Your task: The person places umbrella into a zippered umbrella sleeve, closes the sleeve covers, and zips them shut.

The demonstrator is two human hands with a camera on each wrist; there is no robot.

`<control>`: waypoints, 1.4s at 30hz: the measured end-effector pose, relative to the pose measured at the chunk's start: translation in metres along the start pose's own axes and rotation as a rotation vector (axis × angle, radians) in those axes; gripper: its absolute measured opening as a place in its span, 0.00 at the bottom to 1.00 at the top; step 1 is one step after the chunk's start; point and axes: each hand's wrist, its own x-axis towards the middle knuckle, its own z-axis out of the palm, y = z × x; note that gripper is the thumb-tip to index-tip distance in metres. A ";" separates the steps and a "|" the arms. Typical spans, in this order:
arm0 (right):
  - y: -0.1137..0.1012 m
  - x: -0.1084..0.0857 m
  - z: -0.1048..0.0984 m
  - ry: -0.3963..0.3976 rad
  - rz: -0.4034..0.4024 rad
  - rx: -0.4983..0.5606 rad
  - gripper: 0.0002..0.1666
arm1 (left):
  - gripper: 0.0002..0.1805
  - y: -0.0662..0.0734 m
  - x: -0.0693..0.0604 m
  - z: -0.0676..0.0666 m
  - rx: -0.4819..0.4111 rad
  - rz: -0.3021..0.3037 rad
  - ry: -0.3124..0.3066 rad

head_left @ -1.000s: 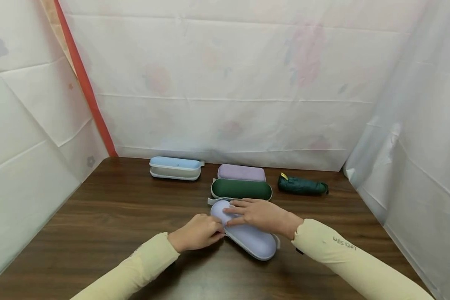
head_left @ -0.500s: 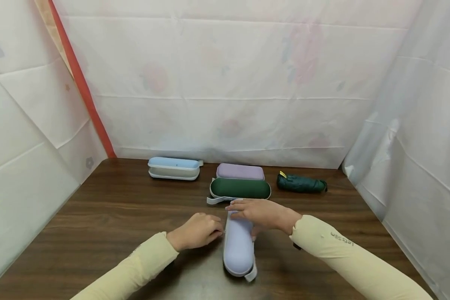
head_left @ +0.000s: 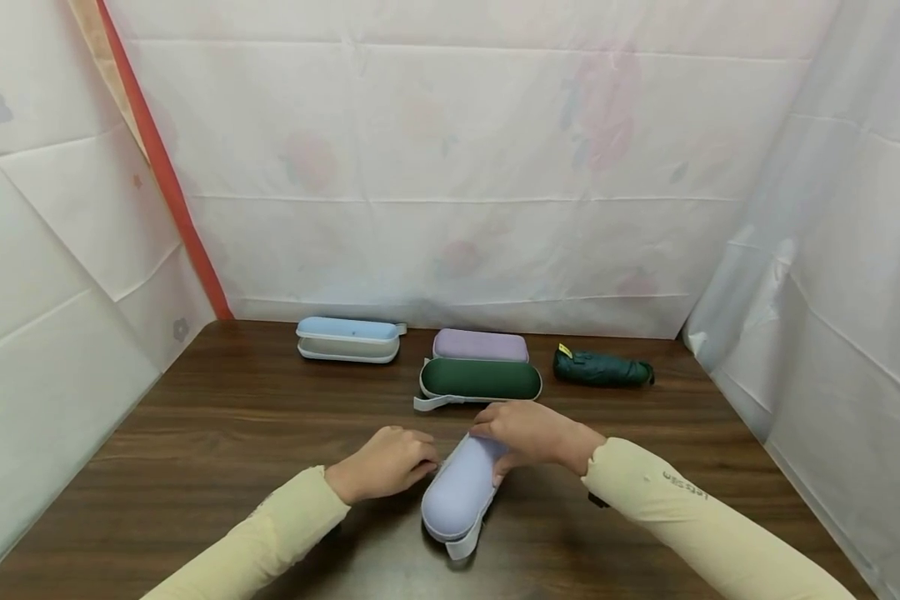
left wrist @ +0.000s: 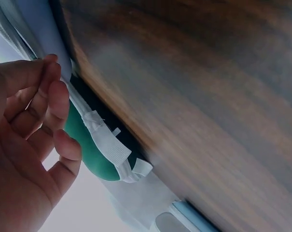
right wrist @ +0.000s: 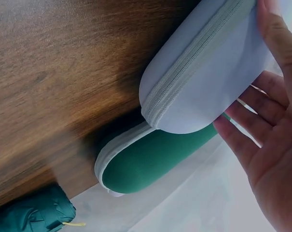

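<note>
1. Wood-grain table (head_left: pixel 232 417): under both grips, near edge cut off.
2. Right hand (head_left: pixel 532 433): grasping the far end of the lavender zip case, thumb on its near flank.
3. Left hand (head_left: pixel 386 462): fingertips pinched at that case's zip edge.
4. Lavender zip case (head_left: pixel 457 496): on the table between the hands, angled, loop end nearest us.
5. Green zip case (head_left: pixel 482 379): just beyond the right-hand grip; looks closed.
6. Light blue zip case (head_left: pixel 348 328): beyond the left hand; gapes open, so we'd count it unclosed.
7. Purple case (head_left: pixel 482 345): behind the green one; its seam is hidden, so we can't tell.
8. Folded umbrella (head_left: pixel 602 367): beyond and right of the right-hand grip, bundled.
9. Zip (right wrist: pixel 199 55): looks meshed where the right wrist view shows it; we judge the work partway. Left-hand stretch unclear, pull hidden behind fingertips.
</note>
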 end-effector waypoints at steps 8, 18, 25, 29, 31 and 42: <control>-0.003 -0.001 0.004 0.032 0.037 -0.057 0.38 | 0.07 -0.004 -0.009 -0.001 0.031 -0.010 0.012; -0.006 -0.002 0.008 0.056 0.060 -0.127 0.36 | 0.07 -0.008 -0.014 -0.001 0.024 -0.028 0.027; -0.008 -0.005 0.010 0.084 0.077 -0.163 0.35 | 0.06 -0.011 -0.014 -0.004 0.046 -0.016 0.050; -0.008 -0.007 0.010 0.094 0.096 -0.172 0.35 | 0.06 -0.013 -0.018 -0.006 0.049 -0.033 0.047; -0.008 -0.008 0.011 0.098 0.106 -0.176 0.35 | 0.06 -0.014 -0.021 -0.007 0.048 -0.045 0.037; -0.009 -0.014 0.016 0.136 0.179 -0.167 0.34 | 0.07 -0.015 -0.033 -0.013 -0.009 -0.060 0.036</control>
